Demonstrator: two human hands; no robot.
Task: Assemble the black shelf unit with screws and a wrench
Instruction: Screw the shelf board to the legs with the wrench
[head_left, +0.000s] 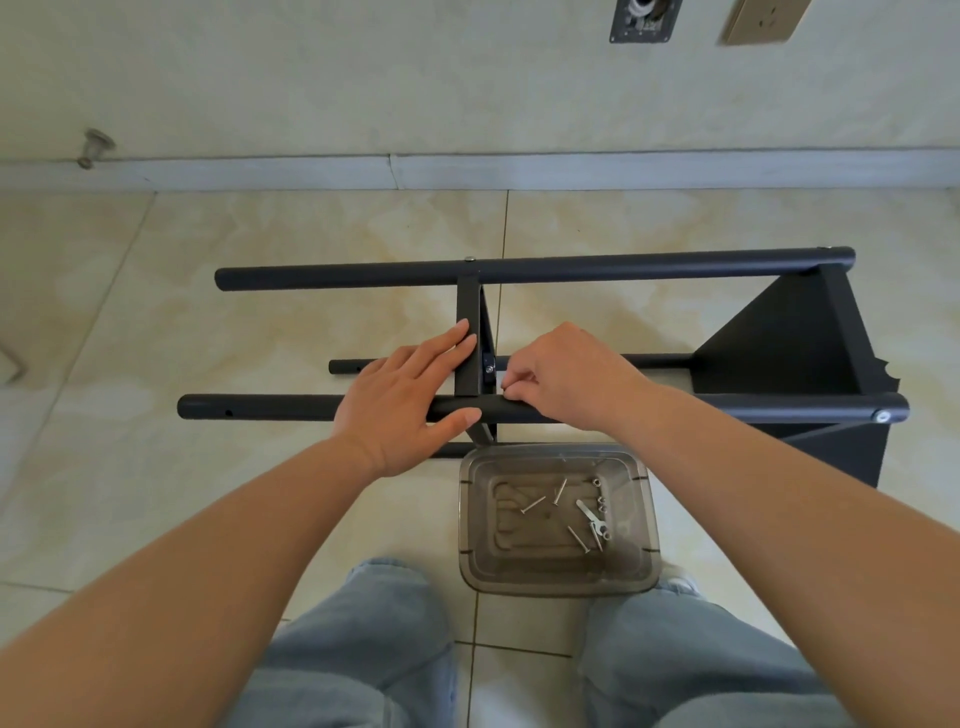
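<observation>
The black shelf unit (571, 267) lies on its side on the tiled floor, its long tubes running left to right. A shelf panel (789, 343) is fixed at its right end and a narrow middle panel (467, 312) stands between the tubes. My left hand (410, 395) lies flat over the near tube (260, 408), fingers straight against the middle panel. My right hand (566, 371) has curled fingers pinching something small and pale at the panel's joint with the near tube; the thing itself is mostly hidden. A screw head (489, 369) shows on the panel's bracket.
A clear plastic tray (558, 582) stands on the floor just in front of the unit, between my knees, holding several screws, nuts and a small flat wrench (589, 514). The wall and skirting run behind the unit. Open floor lies to the left.
</observation>
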